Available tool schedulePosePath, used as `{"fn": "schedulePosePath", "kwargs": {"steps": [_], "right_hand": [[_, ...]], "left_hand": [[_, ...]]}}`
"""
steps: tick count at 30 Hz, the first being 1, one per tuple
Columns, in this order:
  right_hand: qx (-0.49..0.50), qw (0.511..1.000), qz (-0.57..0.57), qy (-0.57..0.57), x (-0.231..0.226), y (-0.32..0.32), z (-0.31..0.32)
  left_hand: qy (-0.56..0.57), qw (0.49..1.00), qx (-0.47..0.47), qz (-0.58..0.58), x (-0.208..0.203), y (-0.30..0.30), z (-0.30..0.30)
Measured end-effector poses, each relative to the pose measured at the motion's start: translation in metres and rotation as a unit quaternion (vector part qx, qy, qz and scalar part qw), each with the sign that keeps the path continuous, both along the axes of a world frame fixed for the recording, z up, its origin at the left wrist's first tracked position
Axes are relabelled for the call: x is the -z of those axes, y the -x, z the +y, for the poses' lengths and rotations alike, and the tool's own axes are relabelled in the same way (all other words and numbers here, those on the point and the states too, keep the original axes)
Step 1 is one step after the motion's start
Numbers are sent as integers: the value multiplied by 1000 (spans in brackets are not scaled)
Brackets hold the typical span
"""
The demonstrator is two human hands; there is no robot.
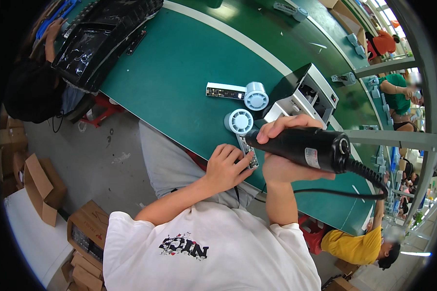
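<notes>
My right hand (289,160) is wrapped round a black corded electric screwdriver (306,148), held almost level over the table. Its tip end points left, at a light-blue handheld fan (239,121) lying near the table's edge. That fan's handle is open and shows a circuit board inside. My left hand (224,167) grips the lower part of this handle with its fingertips and thumb. Whether the screwdriver bit touches a screw is too small to tell. Just beyond lies a second handheld fan (256,97), its handle also open, with the board showing.
A white and black screw feeder (308,94) stands right of the fans. At the far left of the green table (165,72) lies a black plastic-covered bin (94,48), beside a co-worker. The screwdriver's cable (369,175) loops at the right. Cardboard boxes (43,186) stand on the floor.
</notes>
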State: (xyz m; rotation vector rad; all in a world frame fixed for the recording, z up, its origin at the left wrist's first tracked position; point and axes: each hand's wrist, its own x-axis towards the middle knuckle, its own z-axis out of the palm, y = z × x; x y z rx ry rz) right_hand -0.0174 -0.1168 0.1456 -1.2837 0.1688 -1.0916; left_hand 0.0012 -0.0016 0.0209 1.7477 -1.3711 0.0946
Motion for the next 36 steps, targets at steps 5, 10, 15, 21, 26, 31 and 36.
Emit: {"fn": "schedulePosePath", "kwargs": {"steps": [5, 10, 15, 21, 26, 31, 36], "right_hand": [[-19, 1000, -19, 5, 7, 2, -5], [-59, 997, 26, 33, 8, 5, -9], [-24, 993, -85, -72, 8, 0, -1], [-34, 999, -20, 6, 8, 4, 1], [-12, 995, 80, 54, 3, 7, 6], [11, 984, 167, 66, -5, 10, 14], [-109, 992, 40, 47, -7, 14, -15]], "left_hand": [[5, 1000, 9, 1, -2, -1, -2], [0, 1000, 6, -3, -2, -2, 0], [5, 1000, 0, -2, 0, -1, -2], [19, 1000, 1, 1, -1, -1, -2], [15, 1000, 1, -5, 0, -1, -1], [18, 1000, 6, 5, -2, -2, 0], [19, 1000, -7, -6, -1, 1, -3]]}}
